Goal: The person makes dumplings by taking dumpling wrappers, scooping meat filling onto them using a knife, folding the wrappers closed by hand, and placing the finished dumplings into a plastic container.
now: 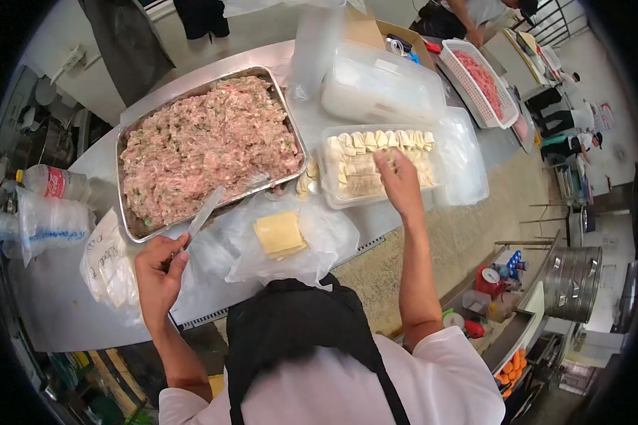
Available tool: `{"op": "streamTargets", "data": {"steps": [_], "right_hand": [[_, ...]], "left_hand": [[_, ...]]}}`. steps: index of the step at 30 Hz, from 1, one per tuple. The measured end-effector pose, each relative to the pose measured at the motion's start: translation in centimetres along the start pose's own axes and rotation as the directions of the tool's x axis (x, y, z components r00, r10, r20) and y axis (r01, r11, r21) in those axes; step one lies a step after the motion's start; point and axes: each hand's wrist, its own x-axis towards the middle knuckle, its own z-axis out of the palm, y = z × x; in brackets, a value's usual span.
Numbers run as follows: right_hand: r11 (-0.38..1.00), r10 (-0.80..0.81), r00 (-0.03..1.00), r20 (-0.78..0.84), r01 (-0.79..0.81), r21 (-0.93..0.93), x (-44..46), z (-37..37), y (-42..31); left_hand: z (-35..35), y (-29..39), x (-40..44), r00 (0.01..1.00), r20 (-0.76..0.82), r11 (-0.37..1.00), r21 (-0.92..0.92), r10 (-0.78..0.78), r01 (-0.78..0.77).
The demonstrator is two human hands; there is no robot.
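Observation:
My left hand [161, 273] is closed around the handle of a flat metal spatula [207, 212], whose blade points up over the near edge of the meat tray. Minced meat with green bits [205, 145] fills the metal tray [129, 225]. A stack of square yellow dumpling wrappers [280, 234] lies on clear plastic in front of my body. My right hand [398, 180] reaches over a clear plastic container [331, 202], fingers drawn together near the folded dumplings [381, 139] lined along its far side. Whatever those fingers hold is hidden.
Stacked plastic containers [383, 85] stand behind the dumplings, with a lid [464, 159] at the right. A white basket of meat [478, 85] is farther off, near another person's arm [464, 18]. Bottles [57, 183] and plastic bags [110, 262] sit at the left.

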Motion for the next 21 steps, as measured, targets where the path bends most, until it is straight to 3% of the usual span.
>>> {"op": "streamTargets", "data": {"steps": [4, 6, 9, 13, 21], "right_hand": [[0.973, -0.17, 0.983, 0.069, 0.179, -0.146, 0.2, 1.2, 3.1], [0.915, -0.299, 0.926, 0.229, 0.347, -0.205, -0.1, 2.1, 3.0], [0.96, -0.248, 0.953, 0.177, 0.266, -0.087, -0.9, 3.7, 1.5], [0.982, -0.125, 0.983, 0.135, 0.142, -0.121, -0.6, 5.1, 2.5], [0.956, -0.178, 0.977, 0.115, 0.2, -0.213, -0.4, 5.2, 3.2]], "left_hand": [[0.7, 0.0, 0.2, 1.0, 0.011, 1.0, 0.022, 0.007, -0.007], [0.9, 0.0, 0.3, 1.0, 0.006, 0.999, 0.04, 0.003, -0.003], [0.9, 0.1, 0.3, 1.0, 0.005, 0.998, 0.055, -0.006, 0.006], [0.7, 0.0, 0.1, 1.0, -0.007, 0.998, 0.052, -0.023, 0.024], [0.9, -0.8, -0.2, 1.0, -0.01, 0.997, 0.077, -0.027, 0.027]]}}
